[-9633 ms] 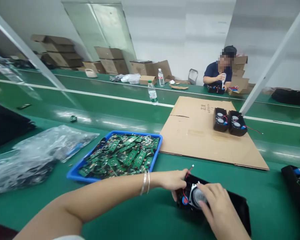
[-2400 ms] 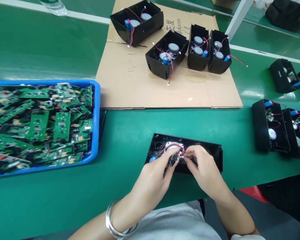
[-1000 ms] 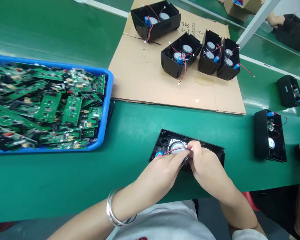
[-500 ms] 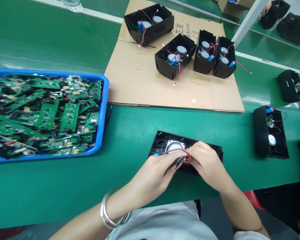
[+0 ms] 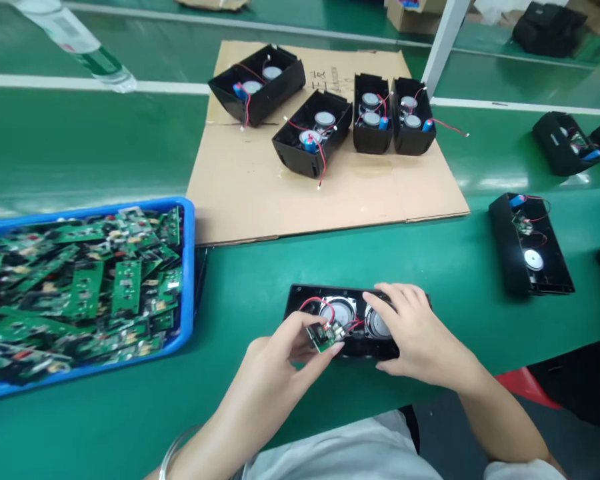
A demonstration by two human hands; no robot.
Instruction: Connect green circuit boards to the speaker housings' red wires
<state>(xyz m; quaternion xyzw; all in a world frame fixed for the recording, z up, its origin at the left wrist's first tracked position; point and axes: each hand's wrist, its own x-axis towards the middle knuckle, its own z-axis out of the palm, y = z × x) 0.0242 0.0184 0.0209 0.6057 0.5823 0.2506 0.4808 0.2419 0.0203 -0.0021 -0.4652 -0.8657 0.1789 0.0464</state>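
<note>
A black speaker housing (image 5: 350, 293) lies open-side up on the green table in front of me, with two round speakers in it. The left speaker (image 5: 341, 311) shows well; the right one (image 5: 377, 325) is partly covered. Between thumb and fingers, my left hand (image 5: 285, 353) pinches a small green circuit board (image 5: 326, 338) above the housing. A red wire (image 5: 313, 300) loops from the board toward the housing's left end, and another runs right. My right hand (image 5: 415, 330) spans the housing's right end, fingers at the far side and thumb at the near edge.
At left stands a blue tray (image 5: 187, 293) heaped with circuit boards. Several similar black housings with speakers and blue cylinders sit on a cardboard sheet (image 5: 240, 200). Another housing (image 5: 505, 253) lies to the right. A plastic bottle (image 5: 75, 40) is at the upper left.
My hands have parted. The left keeps the circuit board, now turned face up, while the right has moved from the wires onto the housing's right end. The camera view has shifted.
</note>
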